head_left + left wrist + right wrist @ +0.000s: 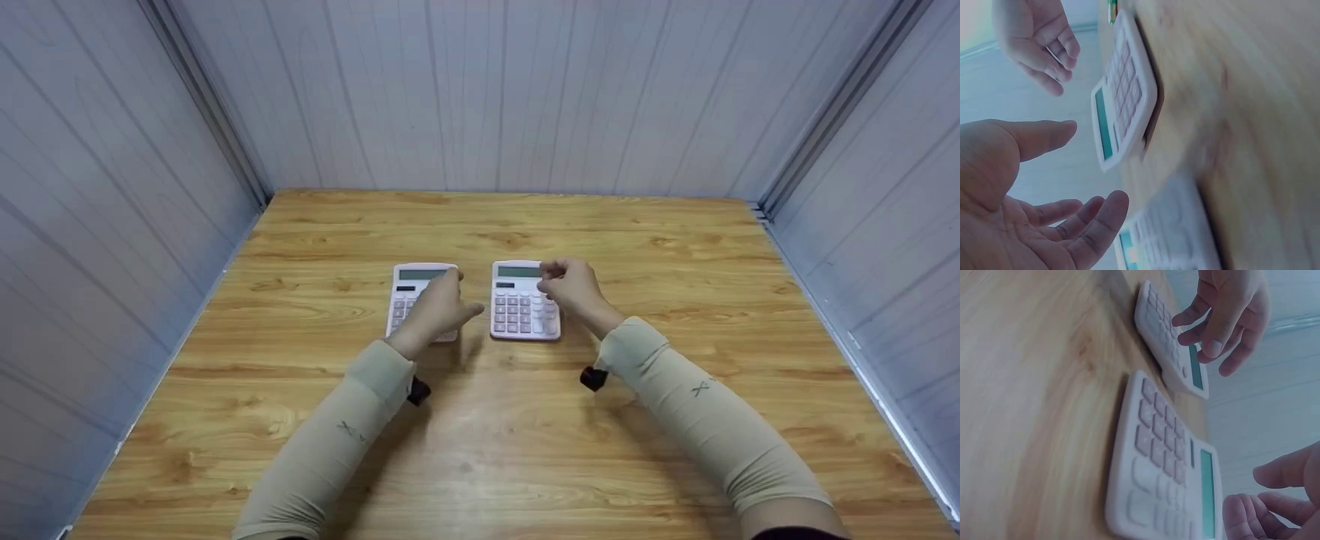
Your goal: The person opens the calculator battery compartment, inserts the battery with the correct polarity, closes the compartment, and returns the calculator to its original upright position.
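Two pale pink calculators lie face up side by side on the wooden table. Over the left calculator (406, 288) hovers my left hand (437, 306), hiding much of its keypad; the thumb is spread away from the fingers and nothing is held. My right hand (576, 288) is above the upper right part of the right calculator (512, 313), fingers loosely bent. In the right wrist view, a gap shows between the thumb and fingers of the right hand (1278, 509), with nothing between them. Neither hand visibly touches a calculator.
The wood-grain table (480, 450) is bounded by a pale panelled back wall (480, 97) and side walls at left and right. Small black devices (418, 391) hang under both wrists. Beige sleeves cover the forearms.
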A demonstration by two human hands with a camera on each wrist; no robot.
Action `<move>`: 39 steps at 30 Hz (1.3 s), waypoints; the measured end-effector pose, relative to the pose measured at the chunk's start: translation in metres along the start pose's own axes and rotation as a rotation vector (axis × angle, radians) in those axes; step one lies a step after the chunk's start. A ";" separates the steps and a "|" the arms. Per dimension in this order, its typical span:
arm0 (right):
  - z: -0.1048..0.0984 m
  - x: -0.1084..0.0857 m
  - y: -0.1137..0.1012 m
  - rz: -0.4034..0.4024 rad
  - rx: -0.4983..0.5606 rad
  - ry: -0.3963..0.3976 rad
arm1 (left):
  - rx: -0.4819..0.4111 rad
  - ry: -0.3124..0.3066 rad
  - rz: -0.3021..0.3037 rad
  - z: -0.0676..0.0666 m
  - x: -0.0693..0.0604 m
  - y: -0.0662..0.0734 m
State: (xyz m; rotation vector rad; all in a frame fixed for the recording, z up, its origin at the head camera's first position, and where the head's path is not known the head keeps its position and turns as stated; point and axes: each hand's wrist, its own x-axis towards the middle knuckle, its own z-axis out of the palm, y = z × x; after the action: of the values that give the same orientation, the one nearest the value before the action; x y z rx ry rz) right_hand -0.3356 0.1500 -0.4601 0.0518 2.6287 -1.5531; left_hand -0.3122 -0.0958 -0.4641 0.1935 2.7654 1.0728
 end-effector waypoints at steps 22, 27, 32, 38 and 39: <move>0.044 -0.005 -0.026 -0.082 0.142 -0.104 | -0.059 0.061 -0.060 -0.068 -0.012 -0.054; 0.056 -0.005 -0.025 -0.059 0.221 -0.129 | -0.101 0.084 -0.073 -0.071 -0.013 -0.071; 0.067 -0.005 -0.022 -0.044 0.275 -0.156 | -0.159 0.071 -0.115 -0.073 -0.012 -0.086; 0.081 -0.006 -0.019 -0.008 0.274 -0.195 | -0.245 0.007 -0.175 -0.072 -0.011 -0.096; 0.084 -0.006 -0.019 -0.003 0.270 -0.200 | -0.255 -0.001 -0.180 -0.072 -0.011 -0.097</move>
State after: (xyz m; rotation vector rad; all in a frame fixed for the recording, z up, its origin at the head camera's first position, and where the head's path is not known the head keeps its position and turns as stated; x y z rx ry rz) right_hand -0.3263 0.0676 -0.4828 -0.0854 2.2577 -1.8004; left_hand -0.3222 -0.2161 -0.4769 -0.0863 2.5534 1.3562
